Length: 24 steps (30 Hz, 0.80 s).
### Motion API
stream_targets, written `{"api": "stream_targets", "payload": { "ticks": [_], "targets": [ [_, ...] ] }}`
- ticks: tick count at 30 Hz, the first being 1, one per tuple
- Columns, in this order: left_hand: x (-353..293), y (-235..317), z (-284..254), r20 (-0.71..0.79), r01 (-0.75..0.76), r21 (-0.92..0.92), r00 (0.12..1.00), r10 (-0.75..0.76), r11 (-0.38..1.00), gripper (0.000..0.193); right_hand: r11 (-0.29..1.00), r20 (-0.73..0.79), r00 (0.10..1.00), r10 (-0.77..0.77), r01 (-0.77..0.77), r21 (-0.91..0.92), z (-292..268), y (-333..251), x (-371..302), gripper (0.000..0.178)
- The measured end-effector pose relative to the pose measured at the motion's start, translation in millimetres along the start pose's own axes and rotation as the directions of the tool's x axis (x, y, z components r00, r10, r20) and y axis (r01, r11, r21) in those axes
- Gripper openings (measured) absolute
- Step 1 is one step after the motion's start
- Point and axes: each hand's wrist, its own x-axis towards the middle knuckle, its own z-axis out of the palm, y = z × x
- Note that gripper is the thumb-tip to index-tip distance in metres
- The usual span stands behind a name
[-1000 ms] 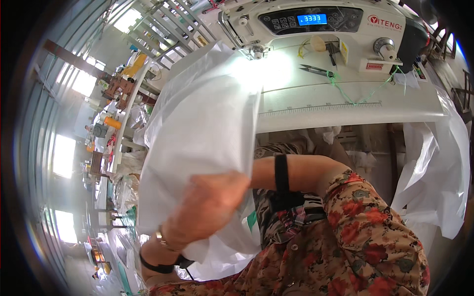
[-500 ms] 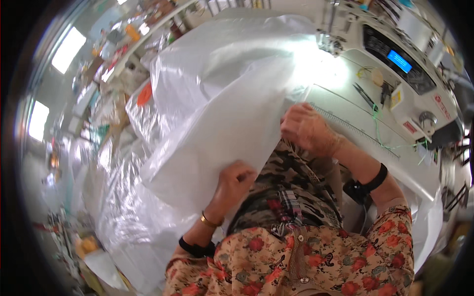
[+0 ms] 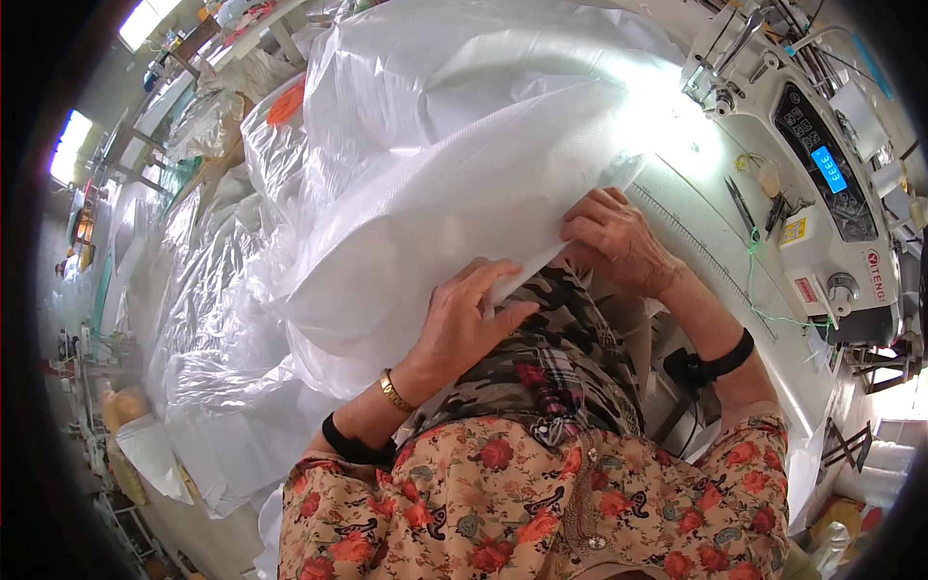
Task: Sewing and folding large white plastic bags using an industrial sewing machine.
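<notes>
A large sheet of white, slightly shiny woven plastic (image 3: pixel 454 208) spreads over the work surface, its near edge running across my lap. My right hand (image 3: pixel 619 237) is closed on that edge, fingers curled over it, close to the sewing machine (image 3: pixel 817 184). Further left along the same edge lies my left hand (image 3: pixel 469 319), its thumb apart from its fingers. Those fingers rest against the sheet's rim without a visible grip. Under the machine's bright lamp, glare hides the sheet's far end and the needle area.
Tweezers (image 3: pixel 740 206), a green thread (image 3: pixel 754 275) and a ruler scale (image 3: pixel 691 242) are on the machine table right of my hand. Crumpled clear plastic (image 3: pixel 203 290) piles up at left, with an orange piece (image 3: pixel 287 103) behind it. Cluttered shelving (image 3: pixel 242 48) stands at the far left.
My left hand has risen toward the sheet's edge, and its thumb and fingers have spread. My right hand stays at the edge. The whole view has shifted slightly.
</notes>
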Motion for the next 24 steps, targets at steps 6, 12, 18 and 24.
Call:
{"api": "stream_targets", "payload": {
  "ticks": [6,12,18,24],
  "targets": [
    [10,-4,4,-0.100,-0.104,0.045,0.989,0.108,0.994,0.010,0.995,0.022,0.995,0.096,-0.096,-0.012,-15,28,0,0.018],
    [15,-3,-8,-0.075,-0.184,0.297,0.974,0.215,0.937,0.007,0.989,0.060,0.988,0.141,-0.138,-0.056,-25,57,1,0.023],
    [12,-6,-11,-0.110,-0.028,0.032,0.993,0.031,0.999,0.013,0.982,0.042,0.985,0.169,-0.165,-0.094,-35,83,2,0.025],
    [17,-14,-11,0.191,0.007,-0.074,0.982,0.007,0.997,0.015,0.965,-0.015,0.984,0.175,-0.175,-0.195,-45,117,-4,0.029]
  ]
}}
